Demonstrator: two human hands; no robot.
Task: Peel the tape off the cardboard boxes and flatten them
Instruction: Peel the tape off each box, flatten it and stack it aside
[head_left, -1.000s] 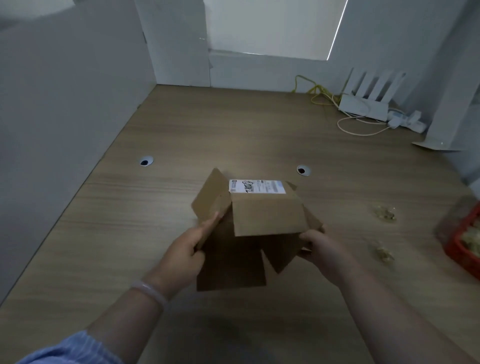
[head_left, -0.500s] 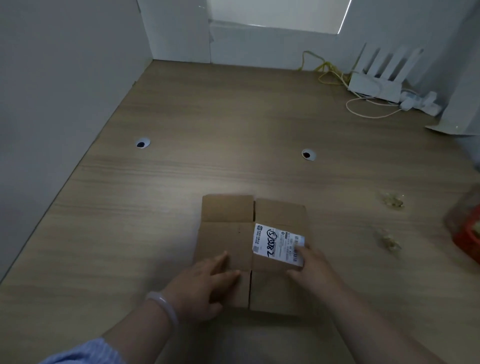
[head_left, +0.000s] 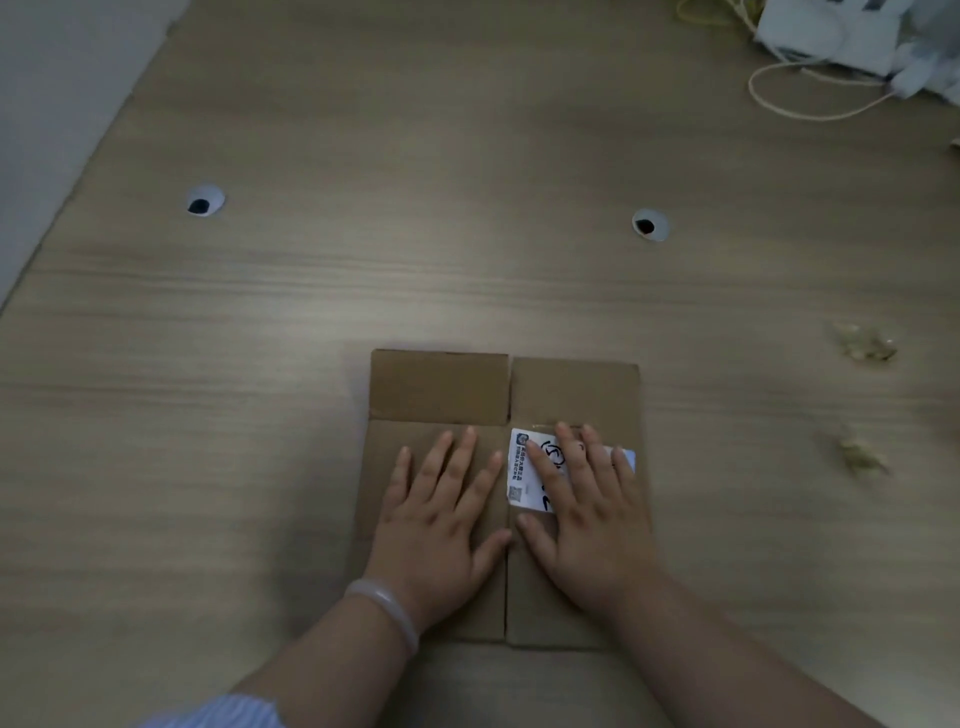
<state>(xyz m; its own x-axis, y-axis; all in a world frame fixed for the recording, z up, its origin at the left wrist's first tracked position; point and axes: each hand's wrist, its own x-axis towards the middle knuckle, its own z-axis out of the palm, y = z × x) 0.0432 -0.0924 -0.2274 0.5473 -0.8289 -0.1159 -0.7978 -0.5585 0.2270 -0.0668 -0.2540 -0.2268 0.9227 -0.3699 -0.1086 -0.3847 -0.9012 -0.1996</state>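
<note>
Wooden table (head_left: 467, 291): flattened cardboard box (head_left: 439, 387), tape scraps (head_left: 862, 345).

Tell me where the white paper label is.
In the head view, the white paper label lies on the right half of the flattened brown cardboard box, partly under the right hand.

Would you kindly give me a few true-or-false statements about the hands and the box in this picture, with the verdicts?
1. The cardboard box lies flattened on the table. True.
2. The left hand grips a raised flap. False: it presses flat on the box's left half, fingers straight.
3. The right hand partly covers the white label. True.
4. The bracelet is worn next to the right hand. False: it sits just behind the left hand.
5. The crumpled scraps lie to the left of the box. False: they lie to its right, apart from it.
</note>
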